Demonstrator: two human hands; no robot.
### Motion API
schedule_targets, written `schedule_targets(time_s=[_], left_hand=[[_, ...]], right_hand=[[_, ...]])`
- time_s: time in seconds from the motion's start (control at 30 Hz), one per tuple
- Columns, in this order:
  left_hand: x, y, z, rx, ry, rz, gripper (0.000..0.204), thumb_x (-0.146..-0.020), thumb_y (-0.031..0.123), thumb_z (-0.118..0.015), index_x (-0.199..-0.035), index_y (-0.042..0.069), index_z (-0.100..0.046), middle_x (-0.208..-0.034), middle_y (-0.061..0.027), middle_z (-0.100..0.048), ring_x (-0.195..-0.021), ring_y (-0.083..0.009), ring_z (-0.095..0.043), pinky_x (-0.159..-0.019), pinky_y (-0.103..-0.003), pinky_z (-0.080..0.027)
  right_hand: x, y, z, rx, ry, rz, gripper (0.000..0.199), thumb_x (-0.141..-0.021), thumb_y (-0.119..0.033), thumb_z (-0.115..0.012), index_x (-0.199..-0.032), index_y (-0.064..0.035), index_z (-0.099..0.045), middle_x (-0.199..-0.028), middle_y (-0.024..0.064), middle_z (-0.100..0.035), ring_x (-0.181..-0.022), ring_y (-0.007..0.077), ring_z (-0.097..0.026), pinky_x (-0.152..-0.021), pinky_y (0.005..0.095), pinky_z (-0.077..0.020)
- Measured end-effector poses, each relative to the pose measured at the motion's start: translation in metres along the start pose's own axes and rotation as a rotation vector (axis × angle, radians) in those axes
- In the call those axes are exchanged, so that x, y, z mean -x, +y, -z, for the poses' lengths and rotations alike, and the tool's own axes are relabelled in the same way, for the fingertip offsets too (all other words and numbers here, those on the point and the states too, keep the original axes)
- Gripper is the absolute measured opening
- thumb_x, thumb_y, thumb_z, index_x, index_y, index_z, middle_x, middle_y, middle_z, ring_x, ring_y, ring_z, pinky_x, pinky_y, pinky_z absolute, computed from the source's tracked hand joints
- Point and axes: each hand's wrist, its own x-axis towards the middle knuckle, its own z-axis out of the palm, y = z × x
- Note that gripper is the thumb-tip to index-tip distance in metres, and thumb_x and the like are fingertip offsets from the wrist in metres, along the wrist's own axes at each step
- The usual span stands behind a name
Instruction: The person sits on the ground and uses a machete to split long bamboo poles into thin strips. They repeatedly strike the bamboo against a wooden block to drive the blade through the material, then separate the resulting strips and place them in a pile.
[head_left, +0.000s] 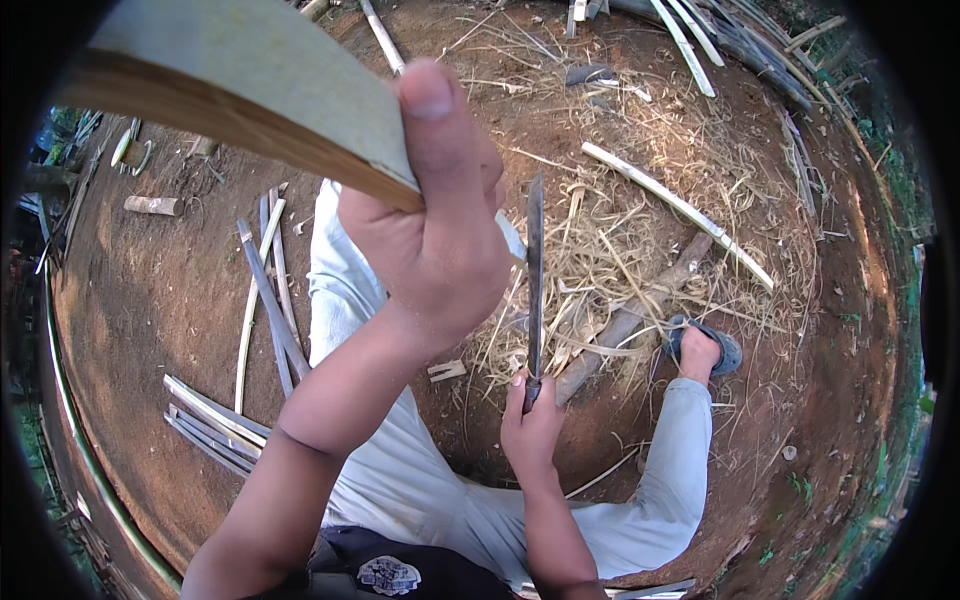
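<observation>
My left hand (435, 225) is raised close to the camera, gripping a wide flat bamboo slat (230, 75) that runs up to the upper left. My thumb lies over its near end. Lower down, my right hand (530, 425) holds the handle of a long dark knife (535, 270) whose blade points straight up, just right of the left hand. I sit on bare earth in light trousers (400, 480), my right foot in a sandal (700, 345) stretched out among the shavings.
Bamboo shavings and straw (610, 250) litter the ground ahead. A log (630, 315) lies under them and a long pale strip (680, 210) lies to the right. Split slats (215, 420) lie at the left, and more poles (720, 40) at the top right.
</observation>
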Motion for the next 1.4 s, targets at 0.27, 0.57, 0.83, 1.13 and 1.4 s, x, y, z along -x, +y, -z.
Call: schedule_targets(time_s=[0.27,0.57,0.83,1.13,1.4], left_hand=[[0.006,-0.01,-0.005,-0.169,-0.075,-0.05,0.042,-0.105,0.038,-0.042,-0.073,0.011,-0.037,-0.054,0.0028,-0.034,-0.044,-0.003,-0.029,-0.039,-0.022,-0.023],[0.008,-0.016,-0.01,-0.279,-0.045,-0.098,0.043,-0.105,0.039,-0.042,-0.072,0.011,-0.038,-0.056,0.0043,-0.035,-0.044,-0.0022,-0.03,-0.038,-0.022,-0.023],[0.007,-0.013,-0.01,-0.221,-0.121,-0.083,0.044,-0.105,0.04,-0.041,-0.071,0.012,-0.034,-0.056,0.0043,-0.031,-0.043,-0.0026,-0.028,-0.037,-0.022,-0.02],[0.011,-0.007,-0.016,-0.217,-0.031,0.061,0.047,-0.104,0.044,-0.042,-0.072,0.011,-0.034,-0.056,0.0029,-0.029,-0.044,-0.0054,-0.025,-0.039,-0.024,-0.022],[0.012,-0.012,0.002,-0.111,0.041,0.127,0.046,-0.106,0.036,-0.041,-0.067,0.012,-0.033,-0.052,0.0044,-0.03,-0.041,-0.0033,-0.029,-0.037,-0.022,-0.022]], right_hand=[[0.01,0.014,-0.021,0.002,0.003,-0.038,0.021,-0.096,-0.02,-0.058,-0.1,0.0003,-0.056,-0.068,0.0168,-0.062,-0.062,0.0328,-0.066,-0.055,0.0405,-0.0487],[0.01,-0.044,0.005,-0.296,0.212,0.252,0.023,-0.096,-0.017,-0.06,-0.106,0.0031,-0.054,-0.062,0.0055,-0.059,-0.056,0.0152,-0.062,-0.053,0.0301,-0.048],[-0.019,0.072,-0.031,0.1,-0.045,-0.193,0.03,-0.098,-0.031,-0.055,-0.096,-0.0008,-0.056,-0.07,0.0199,-0.063,-0.066,0.0414,-0.064,-0.06,0.0487,-0.0476],[0.002,-0.017,-0.002,-0.419,0.26,0.283,0.017,-0.095,-0.016,-0.061,-0.098,0.0009,-0.057,-0.059,0.0031,-0.056,-0.053,0.0083,-0.058,-0.051,0.0239,-0.0458],[-0.009,-0.001,0.001,-0.155,0.026,0.019,0.016,-0.094,-0.015,-0.061,-0.098,-0.0003,-0.057,-0.056,0.0095,-0.054,-0.046,0.0199,-0.055,-0.048,0.0336,-0.0436]])
